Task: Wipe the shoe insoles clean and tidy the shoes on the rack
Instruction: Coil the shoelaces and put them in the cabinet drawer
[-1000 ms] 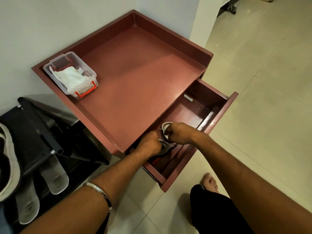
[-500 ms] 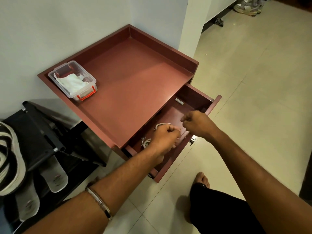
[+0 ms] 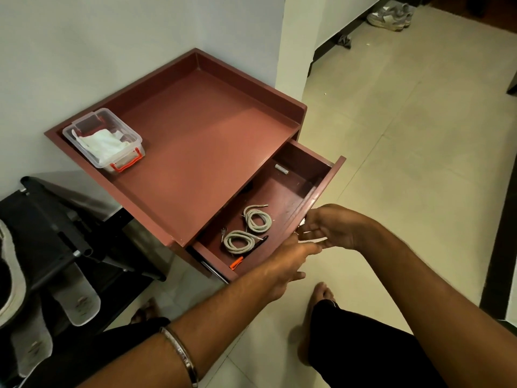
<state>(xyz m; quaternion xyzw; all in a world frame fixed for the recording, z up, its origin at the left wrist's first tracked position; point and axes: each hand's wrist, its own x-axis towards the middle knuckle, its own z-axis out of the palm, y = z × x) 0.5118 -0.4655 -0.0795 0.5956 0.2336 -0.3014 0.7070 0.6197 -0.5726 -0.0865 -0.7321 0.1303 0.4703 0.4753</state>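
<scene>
Two coiled grey shoelaces (image 3: 249,231) lie in the open drawer (image 3: 321,189) of a reddish-brown cabinet (image 3: 195,152). My right hand (image 3: 333,229) touches the drawer's front panel with its fingers extended. My left hand (image 3: 291,261) is just outside the drawer front, fingers relaxed, holding nothing. Two grey insoles (image 3: 77,301) hang from the black shoe rack (image 3: 47,228) at the left. A clear plastic box with a white cloth (image 3: 105,142) sits on the cabinet top.
A small metal cylinder (image 3: 281,169), a black pen and an orange item (image 3: 236,263) also lie in the drawer. A white shoe (image 3: 11,273) sits at the left edge. Grey sneakers (image 3: 390,15) lie far back on the tiled floor. My bare feet (image 3: 321,296) stand below the drawer.
Both hands left the laces in the drawer and drew back to its front panel. The camera view pulled back and shifted right.
</scene>
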